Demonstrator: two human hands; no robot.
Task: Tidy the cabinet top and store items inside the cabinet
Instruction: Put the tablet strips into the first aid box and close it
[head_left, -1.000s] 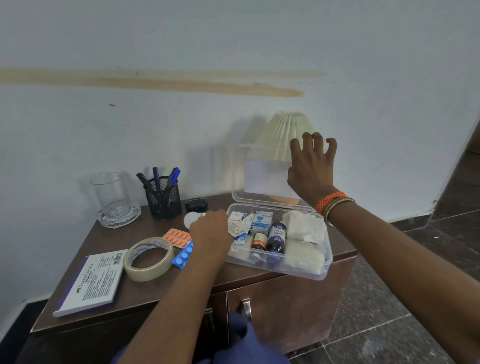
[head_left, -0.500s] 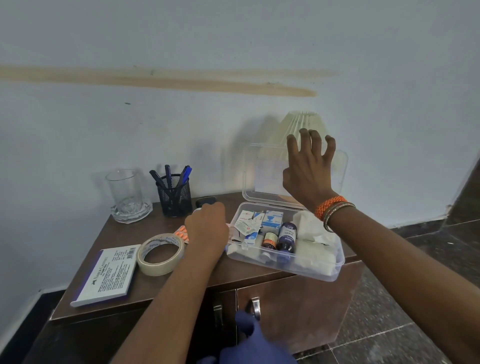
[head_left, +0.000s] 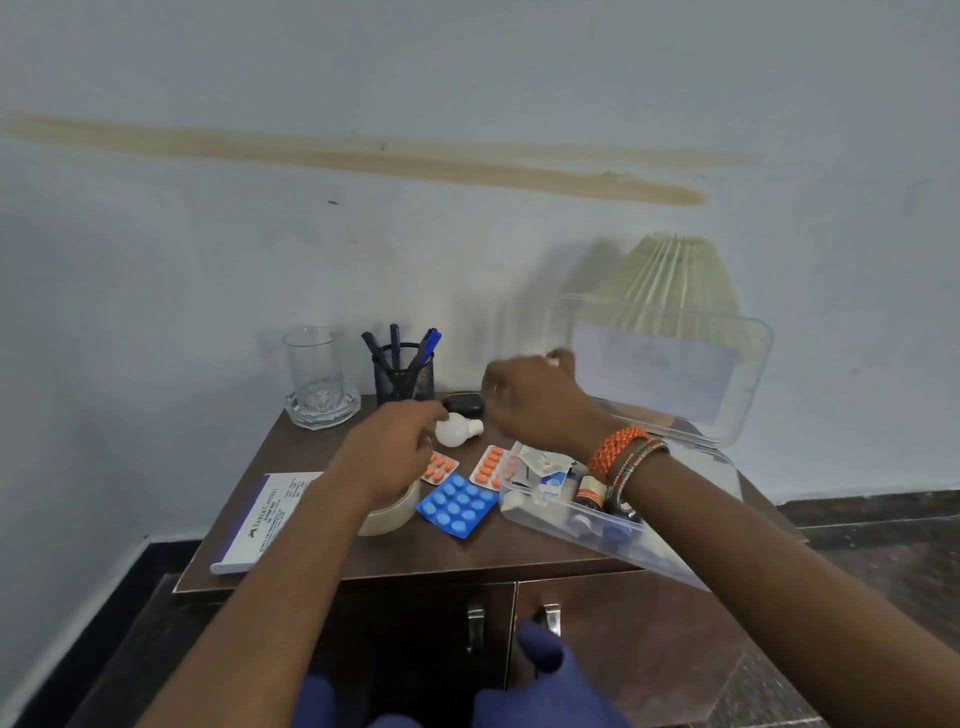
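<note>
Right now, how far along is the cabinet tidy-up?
Early. Done: the clear box stands open, partly filled. In hand: both hands reach toward the white bulb; neither clearly grips anything. Left: blue pill strip, tape roll, notepad, and cabinet doors closed.

pen holder (head_left: 404, 372) stands right of glass (head_left: 314, 370) on cabinet (head_left: 467, 551).

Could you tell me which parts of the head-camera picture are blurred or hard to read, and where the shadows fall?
In the head view, the right hand is smeared by motion, its fingers unreadable; the left hand is softer too. The lamp shade and the open lid cast soft shadows leftward on the wall; straight edges bow from the wide lens.
</note>
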